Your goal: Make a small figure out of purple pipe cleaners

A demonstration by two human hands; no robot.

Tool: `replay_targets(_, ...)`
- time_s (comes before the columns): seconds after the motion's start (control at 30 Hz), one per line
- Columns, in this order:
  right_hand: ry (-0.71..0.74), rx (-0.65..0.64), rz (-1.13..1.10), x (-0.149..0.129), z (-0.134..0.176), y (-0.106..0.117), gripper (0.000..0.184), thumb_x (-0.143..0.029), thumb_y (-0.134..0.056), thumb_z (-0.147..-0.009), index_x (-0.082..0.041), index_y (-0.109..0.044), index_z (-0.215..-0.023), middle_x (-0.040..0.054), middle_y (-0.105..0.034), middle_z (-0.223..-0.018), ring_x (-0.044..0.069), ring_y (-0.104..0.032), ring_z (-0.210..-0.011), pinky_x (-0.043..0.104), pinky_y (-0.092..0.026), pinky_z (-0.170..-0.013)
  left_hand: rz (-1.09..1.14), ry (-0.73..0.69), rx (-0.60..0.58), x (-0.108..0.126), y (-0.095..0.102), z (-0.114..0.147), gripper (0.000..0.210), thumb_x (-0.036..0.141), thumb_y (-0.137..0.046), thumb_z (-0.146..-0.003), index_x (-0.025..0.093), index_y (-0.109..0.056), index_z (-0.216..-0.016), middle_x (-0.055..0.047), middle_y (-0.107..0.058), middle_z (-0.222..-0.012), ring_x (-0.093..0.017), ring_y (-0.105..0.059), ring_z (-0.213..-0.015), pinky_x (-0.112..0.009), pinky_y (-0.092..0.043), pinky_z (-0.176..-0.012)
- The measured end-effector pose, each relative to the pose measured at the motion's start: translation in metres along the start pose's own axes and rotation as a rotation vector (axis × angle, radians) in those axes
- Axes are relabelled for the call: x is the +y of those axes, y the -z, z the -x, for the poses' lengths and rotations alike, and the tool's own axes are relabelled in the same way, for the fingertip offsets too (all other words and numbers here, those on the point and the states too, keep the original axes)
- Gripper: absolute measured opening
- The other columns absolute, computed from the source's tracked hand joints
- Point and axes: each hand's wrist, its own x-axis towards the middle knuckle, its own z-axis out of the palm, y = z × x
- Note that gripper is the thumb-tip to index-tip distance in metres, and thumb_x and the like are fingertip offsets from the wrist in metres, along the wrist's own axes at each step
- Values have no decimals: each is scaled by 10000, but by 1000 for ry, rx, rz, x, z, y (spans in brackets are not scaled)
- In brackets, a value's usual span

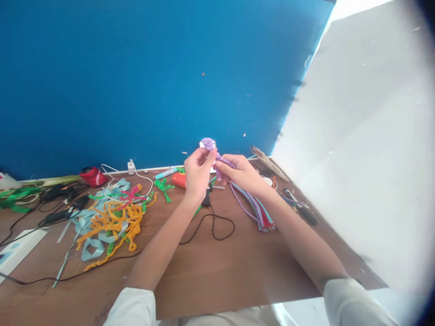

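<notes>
Both of my hands are raised over the back of the brown table (210,267), close together. My left hand (200,170) pinches a purple pipe-cleaner piece (207,144), whose rounded, petal-like end sticks up above my thumb. My right hand (239,170) closes on the lower purple strands of the same piece, some of which hang between the hands. Fingers hide part of it. A phone with a lit screen (214,144) shows partly behind the piece. Below my right wrist lies a bundle of purple, blue and red pipe cleaners (260,215).
Left on the table are orange pipe cleaners (117,219), light blue ribbon (93,250), a green pipe-cleaner figure (164,188) and a power strip (23,249). A black cable (214,215) loops across the middle. A cutter-like tool (301,207) lies right. A blue wall (152,81) stands behind.
</notes>
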Motion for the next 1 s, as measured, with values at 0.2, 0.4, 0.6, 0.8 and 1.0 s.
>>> replay_targets(0.2,19,24,212,-5,3,0,288,-349,-501,-948,-187,-524,-711,-26,-568,-616,97,-479,-538,242,-357,-543,114,112,1,4,-5,3,251,373,-792,-777,155,-669,-797,4,-611,-741,-77,-520,-645,-192,-404,-590)
replay_targets(0.4,216,40,535,-9,5,1,248,-250,-509,-892,-190,-473,-654,-60,-388,-560,84,-326,-536,268,-238,-554,264,415,-68,19,1,5,296,374,-832,-718,133,-662,-725,36,-470,-612,-49,-390,-541,-186,-338,-521)
replay_targets(0.6,232,24,693,-7,6,4,236,-265,-494,-924,-208,-475,-696,-43,-438,-579,101,-358,-534,282,-265,-589,251,433,-77,15,2,2,337,394,-855,-681,144,-634,-723,33,-489,-638,-50,-384,-541,-188,-329,-514)
replay_targets(0.8,148,74,416,-9,4,17,270,-362,-429,-1006,-201,-596,-870,-3,-620,-718,128,-535,-639,266,-383,-634,-104,47,-106,12,15,-12,246,397,-737,-823,171,-644,-799,-9,-620,-761,-99,-513,-648,-214,-386,-582)
replay_targets(1.0,105,136,170,-9,3,14,310,-448,-522,-975,-171,-622,-879,-1,-619,-720,114,-550,-624,253,-430,-612,-285,-80,-227,21,15,-7,204,381,-682,-874,179,-658,-885,-28,-657,-843,-132,-557,-708,-239,-426,-642)
